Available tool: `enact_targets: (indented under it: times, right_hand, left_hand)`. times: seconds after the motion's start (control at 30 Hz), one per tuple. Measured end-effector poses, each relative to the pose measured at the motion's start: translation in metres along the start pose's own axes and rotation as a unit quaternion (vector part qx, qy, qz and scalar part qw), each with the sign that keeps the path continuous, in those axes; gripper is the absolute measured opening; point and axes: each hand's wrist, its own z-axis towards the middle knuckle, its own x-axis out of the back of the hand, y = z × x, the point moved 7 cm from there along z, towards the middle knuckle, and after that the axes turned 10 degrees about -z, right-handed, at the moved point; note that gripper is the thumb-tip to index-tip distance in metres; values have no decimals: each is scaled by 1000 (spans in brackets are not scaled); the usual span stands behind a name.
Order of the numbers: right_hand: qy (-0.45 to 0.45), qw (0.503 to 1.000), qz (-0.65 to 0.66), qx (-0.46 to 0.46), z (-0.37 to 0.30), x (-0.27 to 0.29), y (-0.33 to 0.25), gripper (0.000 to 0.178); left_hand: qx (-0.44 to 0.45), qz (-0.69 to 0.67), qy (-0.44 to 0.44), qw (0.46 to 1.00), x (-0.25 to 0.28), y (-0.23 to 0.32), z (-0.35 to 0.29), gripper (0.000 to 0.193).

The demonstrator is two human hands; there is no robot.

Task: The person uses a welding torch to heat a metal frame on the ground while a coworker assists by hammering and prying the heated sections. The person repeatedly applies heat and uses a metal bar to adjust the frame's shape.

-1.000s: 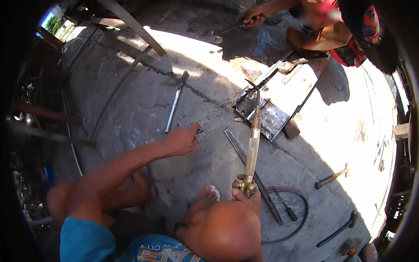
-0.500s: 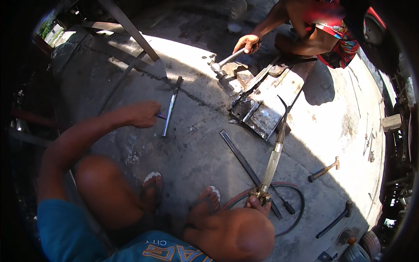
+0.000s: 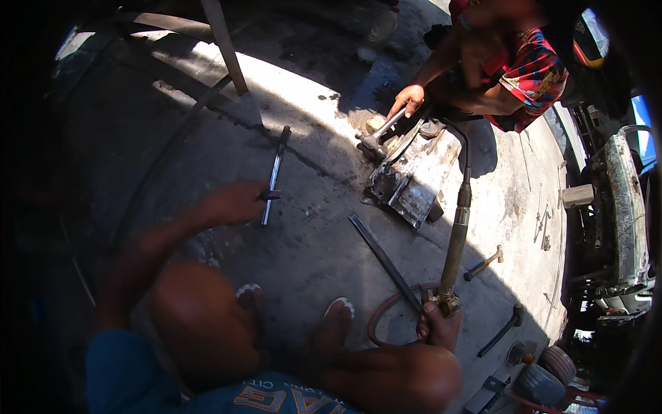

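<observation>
My left hand (image 3: 243, 201) is closed around a short purplish-dark object (image 3: 271, 195), its kind not clear, above a shiny metal rod (image 3: 276, 172) with a dark end on the floor. My right hand (image 3: 441, 326) grips the valve end of a gas torch (image 3: 454, 252). The torch stands upright in view, its thin bent tip curving over the far end of a worn metal piece (image 3: 418, 193). No flame shows. Reddish hose (image 3: 376, 323) loops beside my right hand. Across from me, a person's hand (image 3: 408, 101) holds a hammer (image 3: 374, 146), its head at the piece's left edge.
A long dark metal bar (image 3: 383, 261) lies between me and the metal piece. Two more hammers, one lighter (image 3: 485, 263) and one dark (image 3: 502, 331), lie to the right. Rollers (image 3: 540, 383) sit at lower right, a wooden block (image 3: 578, 196) farther off. A metal post (image 3: 226, 48) slants at upper left.
My right hand has raised the torch and swung it rightward; its tip is now farther away. My left hand moved slightly right and down. The other person's hammer has come down onto the metal piece's edge.
</observation>
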Motion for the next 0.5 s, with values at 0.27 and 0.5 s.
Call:
enact_targets:
  times: [0.27,0.5]
  right_hand:
    - [-88,990,-101,39,-7,-47,-60,51]
    - [-77,987,-136,26,-21,-75,-88,48]
  left_hand:
    - [-43,-121,-28,991,-21,-12,6,31]
    - [-130,-163,-41,977,-27,9,37,25]
